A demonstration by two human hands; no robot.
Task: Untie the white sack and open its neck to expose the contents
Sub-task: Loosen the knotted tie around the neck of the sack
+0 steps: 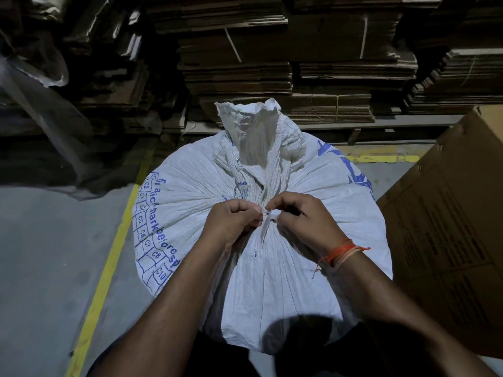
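A grey concrete floor carries everything here. A yellow painted line runs along it to the left of the hands, and another stretch of yellow shows beyond them to the right. The bulging white sack with blue print stands on the floor directly under the hands. To the right of the hands a large brown cardboard box sits tilted just beside the sack. Beyond the hands, stacks of flattened cardboard rise from the floor, and to the far left lies crumpled clear plastic sheeting.
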